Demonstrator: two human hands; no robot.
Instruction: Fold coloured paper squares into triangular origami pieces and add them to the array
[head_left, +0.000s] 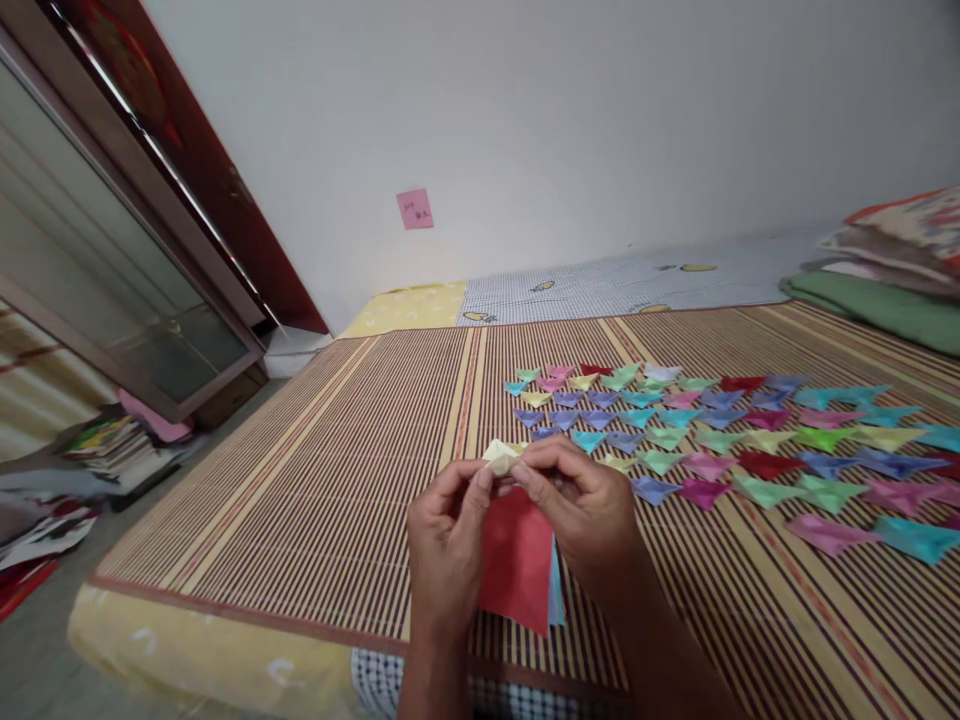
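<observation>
A small pale yellow folded paper is pinched between my two hands, above a stack of coloured paper sheets with red on top and blue edges showing at the right. The thumb and fingers of my left hand grip its left side. On its right side, my right hand closes thumb and fingers on it. Rows of folded paper pieces in green, pink, blue, red and yellow lie on the striped mat to the right of my hands.
Beyond the mat stands a white wall with a pink note. Folded bedding and pillows are piled at the back right. At the left are a glass-panelled door and a stack of books near the floor.
</observation>
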